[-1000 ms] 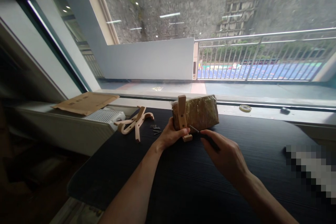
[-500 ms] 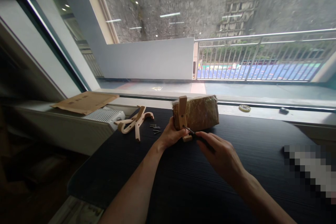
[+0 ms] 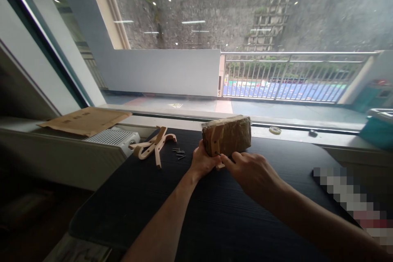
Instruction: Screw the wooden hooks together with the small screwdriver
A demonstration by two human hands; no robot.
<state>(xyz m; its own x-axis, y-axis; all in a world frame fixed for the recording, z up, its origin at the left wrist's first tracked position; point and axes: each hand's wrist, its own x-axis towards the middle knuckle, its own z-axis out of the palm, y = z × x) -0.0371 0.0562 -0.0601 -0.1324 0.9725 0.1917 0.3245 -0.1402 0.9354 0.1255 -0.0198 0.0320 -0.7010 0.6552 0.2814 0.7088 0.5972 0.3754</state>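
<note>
My left hand [image 3: 205, 162] is closed around the lower end of a light wooden piece [image 3: 215, 141] with dark holes in it. That piece stands upright against a block wrapped in brown paper and clear film [image 3: 235, 135]. From the right, my right hand [image 3: 250, 168] grips a screwdriver [image 3: 218, 154]; its tip meets the wood at the lower hole, and the fingers hide its handle. Left of my hands lie more curved wooden pieces [image 3: 158, 147] with holes. Several loose screws [image 3: 179, 152] rest between these and my left hand.
Everything stands on a black table [image 3: 147, 204] under a window. A brown envelope [image 3: 86, 119] lies on the sill, above a white vented unit [image 3: 115, 141]. A roll of tape [image 3: 275, 130] and a small dark object [image 3: 313, 133] sit on the ledge. A blurred-out item [image 3: 346, 196] lies at right.
The view has shifted slightly. The upright wooden piece now leans flatter against the wrapped block. My right hand has come closer to my left, covering most of the screwdriver.
</note>
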